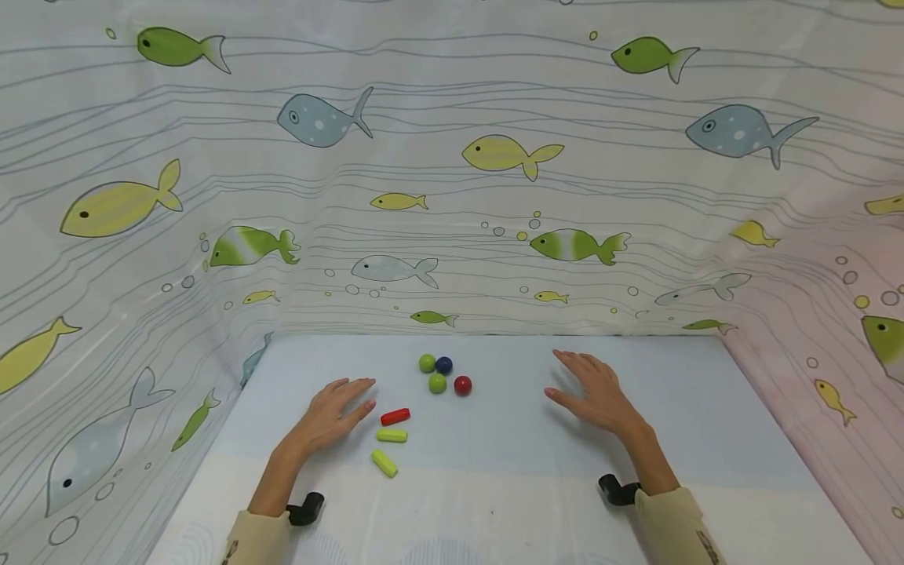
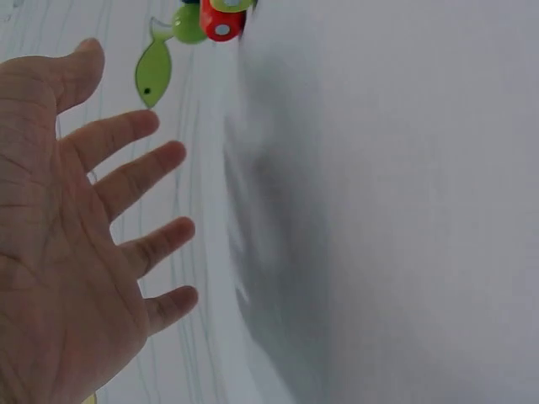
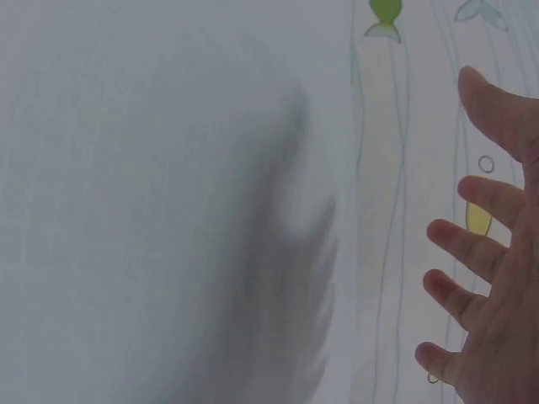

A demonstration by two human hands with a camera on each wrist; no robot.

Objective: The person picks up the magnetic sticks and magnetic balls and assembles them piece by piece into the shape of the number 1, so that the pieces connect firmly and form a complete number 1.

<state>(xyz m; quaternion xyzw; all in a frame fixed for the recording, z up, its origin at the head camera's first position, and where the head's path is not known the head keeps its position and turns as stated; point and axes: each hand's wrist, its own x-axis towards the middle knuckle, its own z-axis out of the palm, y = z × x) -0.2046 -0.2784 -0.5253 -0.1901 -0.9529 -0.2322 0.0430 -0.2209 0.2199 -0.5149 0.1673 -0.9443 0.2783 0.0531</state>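
A red stick (image 1: pixel 395 417) is lying on the worktop (image 1: pixel 508 424), just beyond the tip of the left thumb and well apart from the right hand. Just nearer the person, a yellow-green stick (image 1: pixel 391 435) is resting almost crosswise, and a second yellow-green stick (image 1: pixel 384 463) is lying aslant nearest the person. In the left wrist view, the red stick's end is showing a pale round spot (image 2: pixel 222 30).

Farther out, four balls are grouping together: a rear green ball (image 1: pixel 427 362) is sitting close beside a blue ball (image 1: pixel 443 365), a front green ball (image 1: pixel 437 383) is lying just before them, and a red ball (image 1: pixel 462 385) is resting slightly apart on the right. The red stick is lying between the yellow-green pair and these balls.

The left hand (image 1: pixel 332 412) is hovering left of the sticks, its grip hanging released, the fingers spreading apart and touching none of the pieces. The right hand (image 1: pixel 593 392) is hovering well to the right of the red ball, its grip likewise loose and spread, holding nothing.

Black devices (image 1: pixel 306 510) are sitting at both wrists, beside beige sleeves (image 1: pixel 261 537). A pale backdrop (image 1: pixel 452 63) is surrounding the worktop, showing printed fish, bubbles and wavy lines. Small dark marks (image 1: pixel 708 545) are showing on the sleeves, too small to read.
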